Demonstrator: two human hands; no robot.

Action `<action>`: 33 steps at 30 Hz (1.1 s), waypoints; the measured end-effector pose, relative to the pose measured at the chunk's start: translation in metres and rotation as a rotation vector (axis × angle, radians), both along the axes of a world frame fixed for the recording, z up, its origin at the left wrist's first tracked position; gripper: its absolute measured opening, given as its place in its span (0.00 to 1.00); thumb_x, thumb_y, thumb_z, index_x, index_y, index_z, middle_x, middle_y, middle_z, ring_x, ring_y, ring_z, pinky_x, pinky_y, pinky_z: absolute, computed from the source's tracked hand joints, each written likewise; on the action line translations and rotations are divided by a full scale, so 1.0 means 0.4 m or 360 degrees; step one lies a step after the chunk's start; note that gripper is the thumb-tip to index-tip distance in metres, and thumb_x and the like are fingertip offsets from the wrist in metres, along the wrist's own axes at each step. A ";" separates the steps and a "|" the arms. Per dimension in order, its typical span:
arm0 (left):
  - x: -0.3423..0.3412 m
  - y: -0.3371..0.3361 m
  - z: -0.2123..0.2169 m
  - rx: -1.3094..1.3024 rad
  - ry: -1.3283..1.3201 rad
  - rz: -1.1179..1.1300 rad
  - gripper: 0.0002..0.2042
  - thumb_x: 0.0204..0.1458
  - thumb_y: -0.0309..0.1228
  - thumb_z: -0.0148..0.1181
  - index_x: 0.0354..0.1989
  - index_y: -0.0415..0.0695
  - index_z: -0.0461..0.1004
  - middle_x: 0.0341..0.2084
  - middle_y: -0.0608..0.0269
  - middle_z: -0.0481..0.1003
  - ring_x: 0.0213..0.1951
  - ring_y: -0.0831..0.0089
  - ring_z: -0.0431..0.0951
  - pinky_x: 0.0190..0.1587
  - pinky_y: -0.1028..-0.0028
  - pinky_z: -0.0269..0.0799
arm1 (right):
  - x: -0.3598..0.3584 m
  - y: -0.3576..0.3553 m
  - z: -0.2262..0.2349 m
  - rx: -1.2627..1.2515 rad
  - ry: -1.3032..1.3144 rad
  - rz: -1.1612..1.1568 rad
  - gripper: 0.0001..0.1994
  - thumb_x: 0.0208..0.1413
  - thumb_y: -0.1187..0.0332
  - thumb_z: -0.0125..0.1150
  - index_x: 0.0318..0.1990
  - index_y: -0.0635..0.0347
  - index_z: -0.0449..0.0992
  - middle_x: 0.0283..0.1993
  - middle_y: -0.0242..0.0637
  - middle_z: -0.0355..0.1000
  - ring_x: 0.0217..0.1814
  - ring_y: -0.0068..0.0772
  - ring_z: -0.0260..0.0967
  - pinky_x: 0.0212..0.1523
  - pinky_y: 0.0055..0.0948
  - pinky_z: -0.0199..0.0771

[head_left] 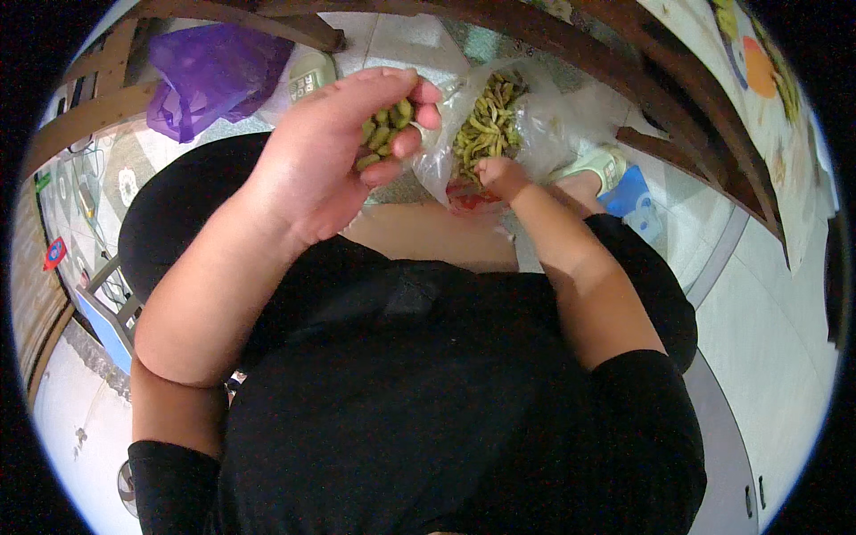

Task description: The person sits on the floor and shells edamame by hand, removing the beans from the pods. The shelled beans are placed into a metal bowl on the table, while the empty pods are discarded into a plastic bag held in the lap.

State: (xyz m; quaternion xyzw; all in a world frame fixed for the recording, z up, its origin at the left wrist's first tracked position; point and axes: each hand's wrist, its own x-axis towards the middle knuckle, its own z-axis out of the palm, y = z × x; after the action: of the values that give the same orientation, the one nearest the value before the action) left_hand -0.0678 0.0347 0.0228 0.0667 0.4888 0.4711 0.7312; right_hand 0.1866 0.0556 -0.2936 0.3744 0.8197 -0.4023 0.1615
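Note:
Raised in front of my body, my left hand (334, 134) is curled around a handful of green edamame pods (385, 135). To its right and lower down, a clear plastic bag (542, 120) stands open with a heap of green and yellowish pods (486, 125) inside. My right hand (502, 178) is closed at the near side of this bag, against the pods. Its fingertips are partly hidden, and what they pinch is too small to make out. A red patch (470, 198) shows at the bag's near bottom.
A purple plastic bag (218, 67) lies on the floor at the far left. Pale green slippers (308, 76) are on my feet, with a blue item (633, 205) beside the right one. Dark wooden furniture bars (553, 53) cross the far side. A tan sheet (428, 234) lies between my legs.

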 end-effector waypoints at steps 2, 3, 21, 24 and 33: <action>0.004 0.005 -0.002 -0.0004 -0.0004 0.0003 0.10 0.51 0.35 0.43 0.30 0.42 0.65 0.24 0.68 0.66 0.21 0.84 0.60 0.13 0.89 0.49 | 0.001 -0.026 -0.032 0.0222 0.0039 0.0127 0.10 0.41 0.69 0.43 0.19 0.58 0.72 0.26 0.44 0.70 0.29 0.45 0.68 0.29 0.39 0.68; 0.007 0.012 0.005 -0.0104 0.0016 0.0012 0.10 0.51 0.35 0.43 0.30 0.42 0.65 0.23 0.68 0.66 0.20 0.84 0.60 0.13 0.88 0.49 | 0.003 -0.037 -0.044 0.0323 0.0008 0.0161 0.10 0.41 0.68 0.43 0.19 0.58 0.72 0.25 0.44 0.70 0.29 0.45 0.68 0.28 0.39 0.68; 0.035 0.065 0.005 -0.0333 -0.0038 0.0014 0.08 0.51 0.34 0.43 0.29 0.42 0.64 0.23 0.67 0.66 0.20 0.82 0.60 0.13 0.87 0.49 | -0.044 -0.066 -0.069 0.0202 -0.0393 0.0077 0.11 0.43 0.65 0.44 0.25 0.56 0.74 0.25 0.41 0.71 0.29 0.43 0.69 0.29 0.35 0.68; 0.028 0.059 0.005 -0.0273 -0.0037 -0.0006 0.08 0.52 0.34 0.43 0.29 0.42 0.64 0.23 0.67 0.65 0.20 0.82 0.60 0.13 0.87 0.50 | -0.038 -0.056 -0.045 0.0434 -0.0093 -0.0022 0.10 0.42 0.66 0.46 0.21 0.59 0.73 0.22 0.45 0.69 0.27 0.46 0.68 0.28 0.38 0.67; 0.018 0.018 0.021 -0.0155 -0.0176 0.0152 0.11 0.53 0.36 0.41 0.31 0.42 0.65 0.23 0.70 0.66 0.22 0.83 0.62 0.15 0.87 0.53 | -0.093 0.171 0.406 -0.1419 0.0390 -0.1157 0.09 0.50 0.61 0.51 0.26 0.56 0.69 0.18 0.26 0.63 0.17 0.18 0.59 0.16 0.18 0.57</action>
State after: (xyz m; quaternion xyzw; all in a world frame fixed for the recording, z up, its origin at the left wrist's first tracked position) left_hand -0.0605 0.0418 0.0311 -0.0184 0.4727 0.4841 0.7361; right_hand 0.1493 0.1239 -0.1310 0.4781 0.4032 -0.7781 0.0591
